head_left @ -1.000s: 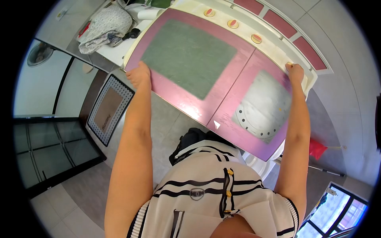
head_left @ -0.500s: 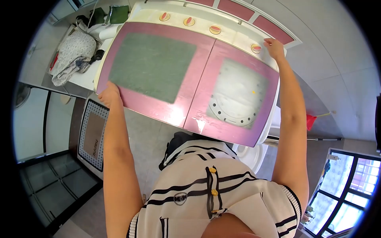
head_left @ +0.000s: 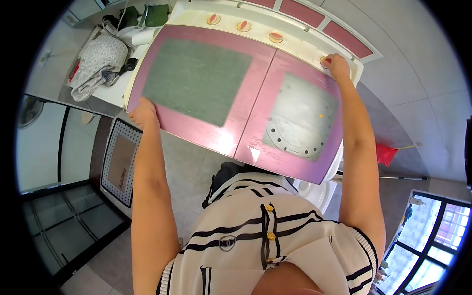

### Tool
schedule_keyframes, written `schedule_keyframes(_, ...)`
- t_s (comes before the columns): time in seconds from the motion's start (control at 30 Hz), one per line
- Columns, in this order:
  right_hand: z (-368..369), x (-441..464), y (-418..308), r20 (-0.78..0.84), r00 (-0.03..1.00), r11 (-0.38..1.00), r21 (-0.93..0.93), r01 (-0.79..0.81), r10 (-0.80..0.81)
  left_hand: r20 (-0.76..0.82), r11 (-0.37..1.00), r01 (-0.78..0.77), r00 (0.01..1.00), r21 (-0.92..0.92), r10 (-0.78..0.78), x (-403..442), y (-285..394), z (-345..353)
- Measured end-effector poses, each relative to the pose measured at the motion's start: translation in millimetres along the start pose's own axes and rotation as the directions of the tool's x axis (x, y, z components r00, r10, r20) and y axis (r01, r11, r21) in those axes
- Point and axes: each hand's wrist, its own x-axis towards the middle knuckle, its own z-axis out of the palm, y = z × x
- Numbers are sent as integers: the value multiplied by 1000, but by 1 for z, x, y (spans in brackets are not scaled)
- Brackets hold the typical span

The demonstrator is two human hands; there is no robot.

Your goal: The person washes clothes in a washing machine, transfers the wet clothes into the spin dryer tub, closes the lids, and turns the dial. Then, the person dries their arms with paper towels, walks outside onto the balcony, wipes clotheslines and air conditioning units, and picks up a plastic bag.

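A twin-tub washing machine (head_left: 268,103) with pink lids fills the upper middle of the head view. My right hand (head_left: 337,67) has its fingers closed around the rightmost dial knob (head_left: 323,61) on the cream panel. At the machine's front left corner, my left hand (head_left: 144,114) grips the edge, its lower fingers partly hidden. The left lid has a grey-green window (head_left: 199,81). Through the clear window (head_left: 301,115) of the right lid, a round part with dark holes shows. Both lids are down.
Three more knobs (head_left: 244,26) line the panel to the left. Bundled patterned cloth (head_left: 103,54) lies on a white surface at the left. A mat (head_left: 120,162) is on the floor below it. A red item (head_left: 386,154) stands at the right, near a window (head_left: 427,236).
My right hand has moved from beside the rightmost knob onto it and closed on it. My left hand stays at the machine's corner. The whole view has shifted slightly.
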Motion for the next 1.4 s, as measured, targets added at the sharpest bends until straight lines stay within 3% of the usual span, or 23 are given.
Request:
schedule_keyframes(0.1,6,6,3,32,999,998,53,-24,22,-11,999,-29,1000,22,29,3,-2,4)
schedule_keyframes(0.2,11,7,5,-75,997,998,65,8,-3,-11,999,-19,1000,33,19,1,-1,3)
schedule_keyframes(0.6,10,9,-9,-63,971,967,-95,-235,230,48,1000,24,999,7,-24,-10,7,-13)
schedule_keyframes(0.7,-1,8,-5,82,964,967,-6,-255,255,66,1000,4,998,-3,-4,-7,4,-12)
schedule_keyframes(0.8,-1,12,28,22,976,968,127,-216,215,58,1000,-4,998,-25,6,-11,4,-15)
schedule_keyframes(0.9,-14,5,42,-97,985,983,129,-132,145,27,999,-35,999,-28,36,-6,2,-8)
schedule_keyframes(1.03,-30,-31,29,-253,965,997,25,78,-69,-7,996,-65,998,-56,65,-8,-2,-10)
schedule_keyframes(1.1,-38,-50,25,-188,968,986,-60,157,-166,-25,998,-41,999,-46,40,-10,2,-12)
schedule_keyframes(1.17,-45,-54,39,112,990,858,513,20,-89,-43,999,-24,999,-39,23,-5,1,-6)
schedule_keyframes(1.23,-74,-82,7,-37,993,993,31,-113,114,-36,999,-30,999,-37,29,-6,1,-6)
schedule_keyframes(1.27,-82,-91,-5,-146,971,953,-212,-215,187,-30,999,-22,999,-37,21,-10,2,-11)
schedule_keyframes(1.4,-78,-103,-11,-202,961,981,13,-193,191,-44,998,-41,998,-45,39,-7,1,-7)
